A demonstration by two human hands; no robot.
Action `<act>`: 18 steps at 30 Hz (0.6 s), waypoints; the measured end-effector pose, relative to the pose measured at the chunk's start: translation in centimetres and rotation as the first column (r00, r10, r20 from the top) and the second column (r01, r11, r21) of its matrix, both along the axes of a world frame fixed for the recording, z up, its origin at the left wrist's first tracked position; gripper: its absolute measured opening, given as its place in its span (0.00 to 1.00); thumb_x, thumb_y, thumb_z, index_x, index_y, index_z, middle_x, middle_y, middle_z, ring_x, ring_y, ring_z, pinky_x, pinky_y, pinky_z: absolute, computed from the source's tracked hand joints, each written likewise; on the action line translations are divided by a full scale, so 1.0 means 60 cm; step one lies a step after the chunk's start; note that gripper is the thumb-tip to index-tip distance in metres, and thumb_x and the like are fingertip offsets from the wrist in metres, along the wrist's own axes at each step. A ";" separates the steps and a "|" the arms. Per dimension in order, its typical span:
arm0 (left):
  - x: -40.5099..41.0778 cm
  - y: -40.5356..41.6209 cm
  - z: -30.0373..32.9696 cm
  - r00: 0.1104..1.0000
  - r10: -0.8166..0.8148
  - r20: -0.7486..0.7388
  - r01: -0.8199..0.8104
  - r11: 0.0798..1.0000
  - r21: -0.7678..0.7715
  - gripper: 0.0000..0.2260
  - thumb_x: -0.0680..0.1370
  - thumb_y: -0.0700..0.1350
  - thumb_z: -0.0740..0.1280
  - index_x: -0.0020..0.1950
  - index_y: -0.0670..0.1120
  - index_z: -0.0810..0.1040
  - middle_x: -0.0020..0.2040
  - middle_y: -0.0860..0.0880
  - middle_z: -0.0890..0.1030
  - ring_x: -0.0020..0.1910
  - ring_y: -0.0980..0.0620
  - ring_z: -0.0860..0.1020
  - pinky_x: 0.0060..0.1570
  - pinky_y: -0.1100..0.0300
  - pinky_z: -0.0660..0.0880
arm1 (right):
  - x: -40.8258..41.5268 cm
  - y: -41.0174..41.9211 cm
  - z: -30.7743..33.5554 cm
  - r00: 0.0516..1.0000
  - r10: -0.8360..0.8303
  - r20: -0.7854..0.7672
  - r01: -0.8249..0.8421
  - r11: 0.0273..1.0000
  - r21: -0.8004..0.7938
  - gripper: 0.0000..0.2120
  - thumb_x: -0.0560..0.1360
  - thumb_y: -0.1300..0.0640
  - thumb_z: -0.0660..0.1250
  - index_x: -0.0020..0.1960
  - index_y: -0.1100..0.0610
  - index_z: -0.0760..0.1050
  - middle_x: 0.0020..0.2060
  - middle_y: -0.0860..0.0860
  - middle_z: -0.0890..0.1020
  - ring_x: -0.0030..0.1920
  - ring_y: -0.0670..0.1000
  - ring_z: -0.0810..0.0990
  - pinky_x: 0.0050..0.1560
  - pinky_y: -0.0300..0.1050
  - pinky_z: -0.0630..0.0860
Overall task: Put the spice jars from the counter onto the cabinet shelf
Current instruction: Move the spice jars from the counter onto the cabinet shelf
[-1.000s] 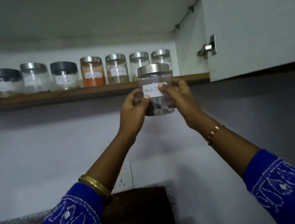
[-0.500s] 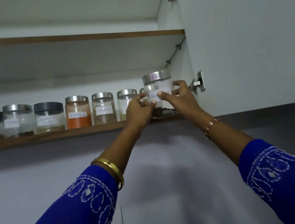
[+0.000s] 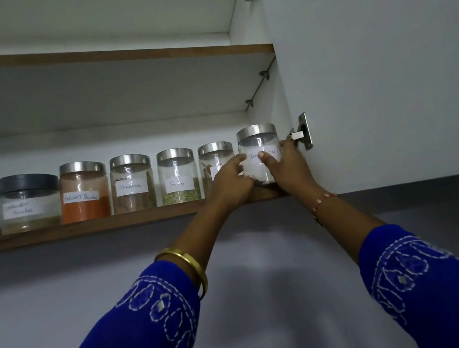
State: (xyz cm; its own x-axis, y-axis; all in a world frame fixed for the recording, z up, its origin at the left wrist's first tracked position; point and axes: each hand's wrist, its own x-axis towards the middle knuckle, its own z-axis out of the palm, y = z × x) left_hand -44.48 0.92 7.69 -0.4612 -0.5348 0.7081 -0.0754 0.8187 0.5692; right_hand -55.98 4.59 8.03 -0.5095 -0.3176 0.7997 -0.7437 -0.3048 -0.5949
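Both the left hand (image 3: 231,184) and the right hand (image 3: 289,168) grip the black pepper jar (image 3: 259,153), fingers curled round its sides, as it stands upright at the right end of the cabinet shelf (image 3: 79,228), just beside the row of jars (image 3: 132,184).

Both arms raised; left hand (image 3: 231,181), right hand (image 3: 288,167) gripping.

Clear black pepper jar (image 3: 260,155) w/ steel lid, upright on cabinet shelf (image 3: 85,226), far right end of jar row.
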 end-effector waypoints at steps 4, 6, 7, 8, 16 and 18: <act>-0.008 -0.001 0.013 0.989 0.066 0.135 -0.058 0.996 -0.066 0.19 0.77 0.35 0.58 0.68 0.40 0.69 0.65 0.41 0.75 0.64 0.44 0.72 0.47 0.62 0.69 | -0.007 -0.020 -0.011 0.993 -0.114 -0.041 0.113 0.993 -0.033 0.27 0.74 0.54 0.68 0.66 0.64 0.61 0.62 0.63 0.73 0.61 0.62 0.74 0.56 0.52 0.72; -0.015 -0.008 0.022 0.976 0.086 0.201 -0.070 0.994 -0.088 0.16 0.76 0.34 0.57 0.62 0.37 0.73 0.61 0.38 0.77 0.55 0.43 0.75 0.38 0.65 0.67 | -0.008 -0.025 -0.012 0.988 -0.149 -0.044 0.147 0.988 -0.044 0.29 0.73 0.56 0.69 0.67 0.64 0.60 0.63 0.62 0.73 0.62 0.62 0.74 0.56 0.52 0.72; -0.018 -0.012 0.026 0.970 0.097 0.224 -0.077 0.993 -0.093 0.15 0.76 0.34 0.58 0.61 0.36 0.75 0.59 0.37 0.77 0.50 0.44 0.75 0.36 0.65 0.67 | -0.009 -0.026 -0.012 0.985 -0.170 -0.044 0.168 0.985 -0.040 0.29 0.73 0.56 0.69 0.68 0.64 0.60 0.63 0.62 0.72 0.62 0.62 0.73 0.57 0.52 0.72; -0.020 -0.015 0.029 0.966 0.105 0.238 -0.086 0.992 -0.088 0.15 0.75 0.34 0.57 0.61 0.36 0.75 0.60 0.36 0.77 0.49 0.46 0.74 0.38 0.63 0.69 | -0.010 -0.028 -0.011 0.979 -0.196 -0.051 0.195 0.980 -0.028 0.29 0.73 0.57 0.69 0.68 0.64 0.60 0.63 0.62 0.72 0.62 0.61 0.73 0.57 0.51 0.71; -0.028 -0.011 0.032 0.916 0.205 0.345 -0.167 0.977 -0.136 0.23 0.76 0.35 0.55 0.72 0.39 0.64 0.72 0.42 0.66 0.72 0.45 0.64 0.70 0.56 0.62 | -0.015 -0.029 -0.023 0.905 -0.340 -0.256 0.376 0.920 0.108 0.15 0.75 0.69 0.60 0.61 0.66 0.70 0.57 0.63 0.76 0.56 0.61 0.76 0.51 0.48 0.72; -0.028 -0.010 0.028 0.913 0.229 0.337 -0.187 0.970 -0.153 0.23 0.76 0.35 0.56 0.72 0.40 0.63 0.73 0.42 0.66 0.72 0.45 0.64 0.71 0.55 0.62 | -0.017 -0.024 -0.025 0.898 -0.336 -0.284 0.384 0.914 0.132 0.14 0.75 0.68 0.59 0.60 0.67 0.71 0.56 0.64 0.76 0.56 0.61 0.76 0.51 0.48 0.72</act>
State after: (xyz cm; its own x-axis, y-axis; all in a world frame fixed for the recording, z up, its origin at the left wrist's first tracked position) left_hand -46.14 0.33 9.37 -0.5771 -0.5706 0.5842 -0.4282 0.8206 0.3785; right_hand -56.99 3.14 6.55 -0.4071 -0.3013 0.8623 -0.9130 0.1067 -0.3937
